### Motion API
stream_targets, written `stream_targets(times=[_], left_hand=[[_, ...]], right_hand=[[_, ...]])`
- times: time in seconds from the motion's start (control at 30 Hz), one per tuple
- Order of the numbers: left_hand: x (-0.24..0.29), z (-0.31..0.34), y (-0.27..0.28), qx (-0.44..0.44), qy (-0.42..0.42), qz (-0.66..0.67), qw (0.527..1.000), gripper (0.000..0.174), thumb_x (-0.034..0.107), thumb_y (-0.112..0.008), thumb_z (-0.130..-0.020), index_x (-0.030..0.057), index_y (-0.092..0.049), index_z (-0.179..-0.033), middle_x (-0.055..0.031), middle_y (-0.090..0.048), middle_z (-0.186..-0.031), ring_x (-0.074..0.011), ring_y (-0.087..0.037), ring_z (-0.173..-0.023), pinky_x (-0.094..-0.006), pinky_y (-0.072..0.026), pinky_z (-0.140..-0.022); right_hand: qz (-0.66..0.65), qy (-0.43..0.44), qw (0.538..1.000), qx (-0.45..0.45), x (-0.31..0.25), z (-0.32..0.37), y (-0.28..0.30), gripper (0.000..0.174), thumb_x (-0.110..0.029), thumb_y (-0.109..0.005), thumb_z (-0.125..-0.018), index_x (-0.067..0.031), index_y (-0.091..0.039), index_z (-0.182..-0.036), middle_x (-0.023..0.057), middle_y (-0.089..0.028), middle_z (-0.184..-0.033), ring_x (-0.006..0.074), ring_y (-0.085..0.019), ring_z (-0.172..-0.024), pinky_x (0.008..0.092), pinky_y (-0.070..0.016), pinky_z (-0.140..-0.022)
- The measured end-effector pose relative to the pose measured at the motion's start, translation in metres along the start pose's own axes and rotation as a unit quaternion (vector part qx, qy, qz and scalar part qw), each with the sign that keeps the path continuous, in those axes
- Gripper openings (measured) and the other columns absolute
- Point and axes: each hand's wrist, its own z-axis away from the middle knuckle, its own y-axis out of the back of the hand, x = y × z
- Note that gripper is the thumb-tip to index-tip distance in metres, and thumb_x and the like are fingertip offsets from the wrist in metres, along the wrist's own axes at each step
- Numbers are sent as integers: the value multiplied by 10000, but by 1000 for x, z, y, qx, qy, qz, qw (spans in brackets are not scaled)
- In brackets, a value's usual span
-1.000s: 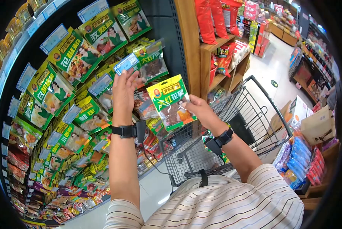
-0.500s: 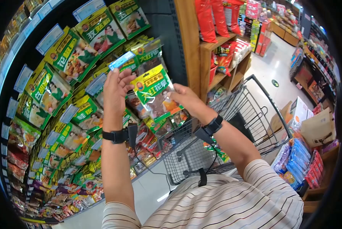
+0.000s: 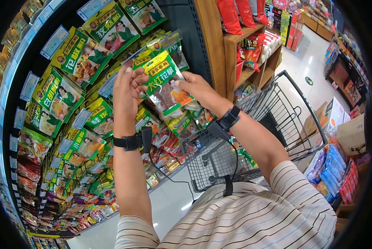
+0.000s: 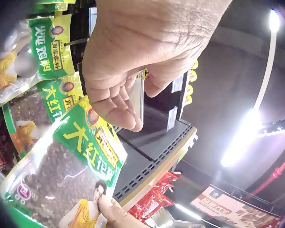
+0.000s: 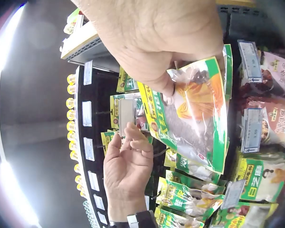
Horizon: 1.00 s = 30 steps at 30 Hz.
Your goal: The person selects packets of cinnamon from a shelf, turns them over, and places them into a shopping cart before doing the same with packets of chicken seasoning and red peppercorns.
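In the head view my right hand [image 3: 201, 92] pinches the right edge of a green and yellow bag of Sichuan peppercorns [image 3: 162, 92], its thumb on the printed front. The bag is raised in front of similar bags hanging on the rack, tilted, label towards me. My left hand [image 3: 127, 91] is just left of the bag, palm turned towards it, fingers loosely bent. Its fingertips are right at a price tag holder [image 5: 127, 114], seen pale and blank in the right wrist view. In the left wrist view another peppercorn bag [image 4: 31, 107] hangs behind the held one.
Spice bags [image 3: 84, 58] hang in rows on the rack at left, with price tags [image 3: 54, 41] in front. A wire shopping cart [image 3: 285, 108] stands at right, below a wooden shelf [image 3: 231, 45] with red bags. Stacked goods [image 3: 333, 164] lie farther right.
The right hand has brought the peppercorn bag left and up, close to the left hand and the rack. The price tag at the left fingertips has tipped upward, from facing me to nearly edge-on.
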Motion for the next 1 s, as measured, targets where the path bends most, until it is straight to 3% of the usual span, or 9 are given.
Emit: stream_targets(times=[0.2,0.3,0.4,0.43,0.53,0.57,0.77,1.0], left_hand=[[5,3,-1,-5,10,-16,1000,537,270,-552,-1000,3,-376,-1431,-93,-664,-1023,-143,-673,-845,-261,-517,-648],[1,1,0,-22,5,-28,999,467,264,-546,-1010,24,-431,-1394,-103,-661,-1059,-161,-671,-901,-297,-563,-697],[-4,6,-15,12,-16,-35,999,480,259,-540,-1011,24,-409,-1409,-111,-653,-1073,-178,-664,-949,-323,-580,-738],[-6,7,-19,22,-16,-31,999,464,269,-543,-1011,26,-422,-1388,-113,-651,-1082,-183,-661,-967,-330,-583,-746],[-11,6,-19,39,-14,-19,999,416,300,-554,-1011,40,-463,-1322,-113,-645,-1110,-195,-658,-1011,-344,-591,-760],[-15,3,-14,36,-13,-16,999,398,312,-558,-1010,49,-476,-1297,-110,-643,-1121,-196,-659,-1018,-345,-592,-756],[-11,6,-11,28,-1,3,1000,397,377,-560,-999,66,-514,-1242,-35,-620,-997,-149,-670,-885,-311,-571,-742],[-15,2,-2,51,20,24,998,378,378,-564,-1002,89,-523,-1242,-38,-622,-1005,-125,-669,-859,-278,-573,-672]], right_hand=[[-1,-21,1000,3,-14,13,0,211,-188,-628,-960,-9,-611,-1073,-37,-575,-920,39,-498,-830,224,-425,-737],[74,70,993,65,0,6,3,227,-158,-625,-938,19,-617,-1080,29,-630,-894,81,-575,-833,297,-482,-729],[122,140,976,117,-10,18,-8,219,-157,-632,-921,-6,-622,-1079,63,-617,-871,110,-576,-797,306,-474,-709],[172,181,960,126,-9,19,-11,226,-144,-646,-893,-40,-632,-1094,96,-622,-898,196,-617,-809,328,-491,-731],[319,323,877,156,-15,28,-26,243,-138,-659,-870,-59,-633,-1098,113,-625,-938,301,-625,-862,381,-509,-758],[354,318,867,148,-15,31,-28,291,-105,-696,-811,-75,-634,-1094,99,-623,-983,332,-609,-946,418,-515,-784],[497,434,738,145,-13,30,-30,361,-37,-724,-711,-106,-645,-1056,83,-604,-1048,292,-595,-983,399,-508,-825],[517,446,717,142,-2,27,-31,322,-61,-713,-709,-127,-665,-1020,97,-604,-1042,293,-598,-979,406,-503,-838]])
